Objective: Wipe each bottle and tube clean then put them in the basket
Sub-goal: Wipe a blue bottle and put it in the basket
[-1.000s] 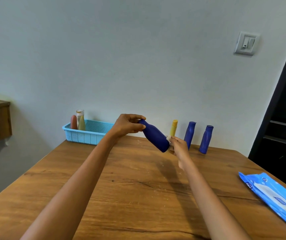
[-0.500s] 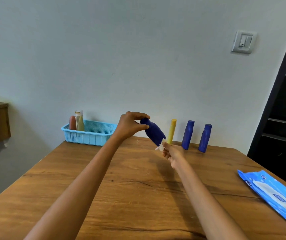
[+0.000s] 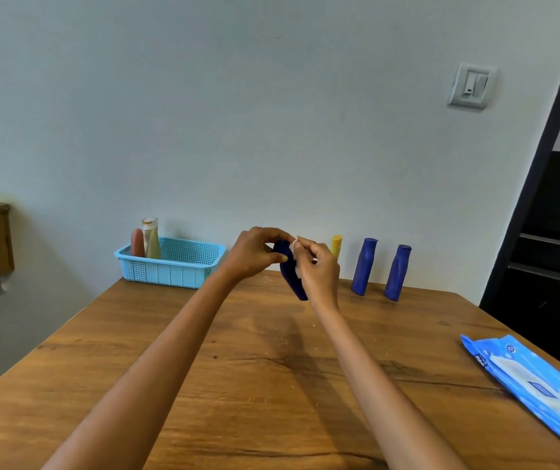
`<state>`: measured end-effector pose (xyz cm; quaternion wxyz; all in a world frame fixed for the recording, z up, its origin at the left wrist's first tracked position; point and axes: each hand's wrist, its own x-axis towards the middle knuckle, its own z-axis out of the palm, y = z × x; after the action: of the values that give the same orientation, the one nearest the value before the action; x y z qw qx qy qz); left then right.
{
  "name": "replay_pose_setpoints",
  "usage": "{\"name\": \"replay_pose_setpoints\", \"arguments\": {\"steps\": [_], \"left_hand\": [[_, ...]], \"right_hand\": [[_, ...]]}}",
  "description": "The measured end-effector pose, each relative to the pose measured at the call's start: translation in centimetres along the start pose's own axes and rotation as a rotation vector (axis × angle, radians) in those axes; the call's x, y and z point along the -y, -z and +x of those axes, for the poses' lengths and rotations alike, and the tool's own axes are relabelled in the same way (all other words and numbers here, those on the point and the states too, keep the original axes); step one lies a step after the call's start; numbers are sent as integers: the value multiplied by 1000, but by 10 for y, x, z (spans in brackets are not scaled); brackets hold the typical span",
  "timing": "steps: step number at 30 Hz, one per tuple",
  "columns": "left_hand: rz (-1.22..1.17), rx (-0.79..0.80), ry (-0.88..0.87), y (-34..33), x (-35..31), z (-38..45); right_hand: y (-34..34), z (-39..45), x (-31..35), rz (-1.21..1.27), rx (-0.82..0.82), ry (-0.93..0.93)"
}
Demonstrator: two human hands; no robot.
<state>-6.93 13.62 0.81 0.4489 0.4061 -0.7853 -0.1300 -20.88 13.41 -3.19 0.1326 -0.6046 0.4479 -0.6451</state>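
Starting at the left, the basket (image 3: pixel 170 266) sits at the far table (image 3: pixel 272 385) edge against the wall, with two items (a reddish tube (image 3: pixel 137 242) and a pale bottle (image 3: pixel 150 237)) standing upright in its left end.

- Left hand (image 3: pixel 251 254): fingers and thumb curled round the upper part of the dark blue bottle (image 3: pixel 293 281), which is held in the air above the table, lower end pointing down.
- Right hand (image 3: pixel 317 269): fingers pinching a small white wipe (image 3: pixel 295 252) against the bottle's upper side.

Risks from here, as judgements:
1. The grip is on one end only — a firm rub from the wipe could twist the bottle loose and drop it onto the table.
2. The yellow tube (image 3: pixel 336 245) stands just behind the right hand; a wide stroke could topple it.
3. Two blue bottles (image 3: pixel 364 266) stand near each other to the right, both unwiped — one falling may take the other.
4. The wipe is small and bunched, so parts of the bottle may be missed.

The wipes pack (image 3: pixel 536 388) lies at the right edge.
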Motion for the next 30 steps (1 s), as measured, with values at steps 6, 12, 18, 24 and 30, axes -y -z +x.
{"name": "replay_pose_setpoints", "arguments": {"steps": [6, 12, 18, 24, 30], "left_hand": [[40, 48, 38, 1, -2, -3], [62, 29, 58, -1, -5, -3], [78, -53, 75, -11, -12, 1], [62, -276, 188, -6, -11, 3], [24, -256, 257, -6, -8, 4]], "right_hand": [[0, -7, -27, -223, -47, -61], [8, -7, -42, -217, 33, -289], [-6, 4, -4, 6, -35, -75], [-6, -5, -15, -50, -10, -5], [-2, -5, -30, -69, 20, -188]]}}
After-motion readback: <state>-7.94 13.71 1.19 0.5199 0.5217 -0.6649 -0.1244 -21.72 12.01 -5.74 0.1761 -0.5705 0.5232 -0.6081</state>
